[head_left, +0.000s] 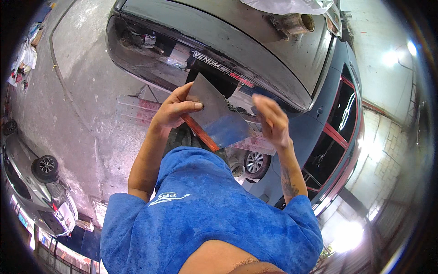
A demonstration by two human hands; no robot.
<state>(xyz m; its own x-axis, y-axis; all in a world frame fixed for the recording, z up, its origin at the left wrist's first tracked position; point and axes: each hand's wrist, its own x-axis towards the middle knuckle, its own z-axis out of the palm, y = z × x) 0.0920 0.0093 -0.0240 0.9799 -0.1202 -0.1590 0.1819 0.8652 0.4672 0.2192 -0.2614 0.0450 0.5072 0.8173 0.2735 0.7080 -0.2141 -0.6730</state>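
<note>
My left hand is closed on the near left edge of a flat grey metal sheet, thumb on top. An orange-brown strip, like a wooden handle, runs along the sheet's lower left edge. A dark greenish lump of paste clings near the sheet's right edge. Just right of that edge is my right hand, smeared by motion with its fingers curled. A small dark flat piece shows at its fingertips, too blurred to name.
A dark grey vehicle panel with a stickered window spans the front. On it stand a stained can and white plastic sheeting. A grey car with red-masked windows is at right; another car stands far left on the concrete floor.
</note>
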